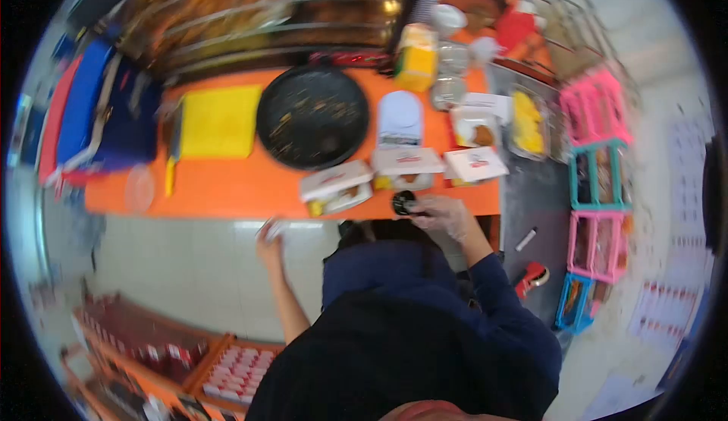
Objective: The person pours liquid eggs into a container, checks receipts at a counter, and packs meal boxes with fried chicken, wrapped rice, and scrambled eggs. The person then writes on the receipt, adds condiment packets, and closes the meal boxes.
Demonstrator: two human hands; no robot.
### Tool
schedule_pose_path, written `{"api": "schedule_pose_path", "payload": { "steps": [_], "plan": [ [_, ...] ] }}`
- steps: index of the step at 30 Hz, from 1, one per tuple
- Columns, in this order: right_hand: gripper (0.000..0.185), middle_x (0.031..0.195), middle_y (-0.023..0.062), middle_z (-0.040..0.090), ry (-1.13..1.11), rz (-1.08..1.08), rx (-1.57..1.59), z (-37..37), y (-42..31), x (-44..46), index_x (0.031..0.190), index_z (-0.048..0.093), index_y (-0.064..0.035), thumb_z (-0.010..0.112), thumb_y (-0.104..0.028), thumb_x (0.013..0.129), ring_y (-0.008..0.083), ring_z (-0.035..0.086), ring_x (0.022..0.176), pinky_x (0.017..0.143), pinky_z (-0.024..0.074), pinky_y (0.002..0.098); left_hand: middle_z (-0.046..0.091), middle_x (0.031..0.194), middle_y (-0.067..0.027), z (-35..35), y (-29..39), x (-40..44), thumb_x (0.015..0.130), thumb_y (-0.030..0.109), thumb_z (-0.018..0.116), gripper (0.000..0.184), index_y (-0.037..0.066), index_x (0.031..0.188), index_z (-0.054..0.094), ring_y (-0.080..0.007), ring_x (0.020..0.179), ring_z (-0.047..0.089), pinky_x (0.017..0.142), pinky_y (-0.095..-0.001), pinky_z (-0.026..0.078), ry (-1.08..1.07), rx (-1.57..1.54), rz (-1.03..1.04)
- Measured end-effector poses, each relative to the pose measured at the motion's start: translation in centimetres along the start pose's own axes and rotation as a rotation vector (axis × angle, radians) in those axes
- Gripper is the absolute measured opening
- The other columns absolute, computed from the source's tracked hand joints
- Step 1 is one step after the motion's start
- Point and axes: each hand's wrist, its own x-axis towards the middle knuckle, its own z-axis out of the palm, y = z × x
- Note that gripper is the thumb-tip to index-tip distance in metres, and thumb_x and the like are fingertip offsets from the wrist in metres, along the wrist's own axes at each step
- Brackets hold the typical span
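Note:
My right hand (446, 216), in a see-through plastic glove, grips a small round black object (403, 202) at the front edge of the orange table (227, 190); its kind is blurred. Just beyond it stands a white food box (408, 161) with its lid partly raised and food inside. Another such box (337, 186) is to its left, and a third box (476, 164) lies to the right. My left hand (270, 240) hangs in front of the table edge, fingers closed around something small and whitish that I cannot make out.
A round black tray (312, 117) with crumbs, a yellow cutting board (220, 121), a yellow-handled knife (170, 174) and a white kitchen scale (400, 120) are on the table. Coloured baskets (595, 174) line the right side. A red tape dispenser (531, 278) rests on the dark counter.

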Motion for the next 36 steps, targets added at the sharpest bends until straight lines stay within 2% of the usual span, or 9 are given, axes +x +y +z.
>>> {"api": "schedule_pose_path", "payload": {
  "steps": [5,7,15,17,19,21,24,30,36],
  "plan": [
    [0.014,0.072,0.0031,0.055,0.757,-0.636,0.640,-19.8,-5.8,-13.5,0.089,0.057,-0.0051,0.064,-0.015,0.082,0.0128,0.056,0.061,0.062,0.0560,0.0365,0.061,0.112,-0.0122,-3.2,3.0,-1.7,0.069,-0.008,0.052,0.046,0.000,0.115,0.059,-0.0238,0.098,0.059,0.081,-0.0318,0.049,0.058,-0.268,-0.067],
    [0.027,0.070,0.0052,0.062,1.208,-0.331,0.235,-25.9,-7.5,-16.5,0.073,0.059,-0.0073,0.059,-0.031,0.085,0.0102,0.051,0.049,0.042,0.0385,0.0271,0.060,0.113,-0.0126,-3.6,4.3,-1.5,0.071,-0.008,0.051,0.046,0.000,0.115,0.059,-0.0245,0.098,0.059,0.082,-0.0322,0.049,0.056,-0.242,-0.023],
    [0.029,0.081,0.0138,0.063,1.250,0.066,-0.691,-41.7,-9.6,-11.7,0.084,0.061,0.0010,0.056,-0.027,0.084,0.0265,0.058,0.065,0.059,0.0466,0.0421,0.055,0.121,-0.0146,5.1,20.9,-3.3,0.074,-0.006,0.052,0.045,0.000,0.119,0.057,-0.0256,0.110,0.053,0.092,-0.0368,0.043,0.329,-0.199,0.218],
    [0.032,0.090,0.0161,0.063,1.077,0.024,-0.203,-45.7,-8.2,-8.5,0.093,0.060,0.0007,0.057,-0.029,0.083,0.0269,0.059,0.074,0.064,0.0471,0.0414,0.056,0.120,-0.0145,9.7,24.4,-4.4,0.076,-0.004,0.053,0.044,0.000,0.120,0.056,-0.0267,0.111,0.052,0.094,-0.0376,0.041,0.303,-0.202,0.318],
    [0.036,0.099,0.0185,0.063,0.859,-0.024,0.274,-47.1,-7.7,-8.3,0.101,0.060,0.0005,0.057,-0.031,0.083,0.0272,0.060,0.082,0.069,0.0477,0.0407,0.055,0.123,-0.0149,15.5,27.5,-5.5,0.079,-0.001,0.053,0.040,-0.001,0.119,0.056,-0.0274,0.113,0.051,0.097,-0.0377,0.039,0.272,-0.226,0.445],
    [0.038,0.110,0.0172,0.059,1.605,-0.045,-0.594,-42.9,-7.4,-11.5,0.115,0.056,-0.0077,0.056,-0.030,0.085,0.0297,0.058,0.087,0.075,0.0468,0.0425,0.055,0.123,-0.0154,22.7,33.0,-10.8,0.082,0.003,0.053,0.038,-0.001,0.120,0.055,-0.0271,0.115,0.049,0.099,-0.0381,0.037,0.216,-0.110,0.671],
    [0.062,0.126,0.0138,0.050,1.323,-0.803,0.329,-37.3,-6.9,-15.2,0.140,0.031,-0.0202,0.055,-0.039,0.085,0.0297,0.058,0.093,0.077,0.0458,0.0406,0.047,0.131,-0.0144,34.7,38.9,-21.9,0.082,0.008,0.060,0.060,-0.001,0.136,0.037,-0.0263,0.117,0.047,0.097,-0.0378,0.039,-0.317,-0.387,0.772],
    [0.077,0.139,0.0087,0.037,0.993,-1.099,1.171,-29.8,-6.7,-21.3,0.147,0.011,-0.0265,0.056,-0.038,0.086,0.0331,0.047,0.112,0.080,0.0416,0.0498,0.043,0.130,-0.0224,51.5,39.2,-35.1,0.068,0.013,0.074,0.079,0.000,0.135,0.035,-0.0364,0.122,0.039,0.103,-0.0428,0.027,-0.600,-0.044,1.067],
    [0.069,0.144,0.0231,0.026,1.603,-0.918,0.119,-27.8,-1.2,-22.5,0.147,0.010,-0.0062,0.049,-0.018,0.091,0.0421,0.041,0.119,0.095,0.0367,0.0439,0.045,0.128,-0.0216,61.3,39.5,-35.5,0.079,0.009,0.060,0.060,0.002,0.135,0.037,-0.0363,0.120,0.042,0.101,-0.0386,0.032,-0.779,0.137,1.095]
  ]
}}
